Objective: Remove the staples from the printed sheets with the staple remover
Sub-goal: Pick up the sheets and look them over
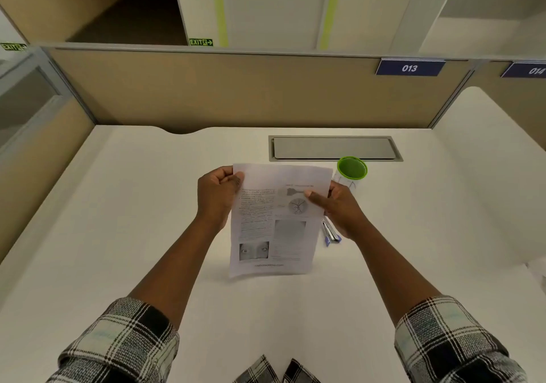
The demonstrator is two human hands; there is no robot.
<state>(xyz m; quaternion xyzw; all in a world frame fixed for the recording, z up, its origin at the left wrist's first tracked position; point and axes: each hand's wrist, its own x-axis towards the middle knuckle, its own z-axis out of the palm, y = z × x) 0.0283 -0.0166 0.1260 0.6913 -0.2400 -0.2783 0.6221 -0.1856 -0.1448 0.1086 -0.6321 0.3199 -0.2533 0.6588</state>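
Printed sheets (277, 220): held up above the tabletop's (118, 205) middle.
Left hand (217, 195): fingers curled, pinching the sheets' upper left corner.
Right hand (336, 205): grasps the right edge, thumb on top.
Staple remover (331, 233): on the tabletop, beneath the right hand.
Green cup (352, 170): near the far edge.

Partition (236, 93) taken as reference. Blue plate (410, 68) on its top rail, right part: "013". Second blue plate (529, 70) further right: "014". Green sign (201, 42) above the rail, left of centre: "EXIT" with arrow. Green sign (13, 47) far left: "EXIT". Print on the sheet (277, 220) illegible.
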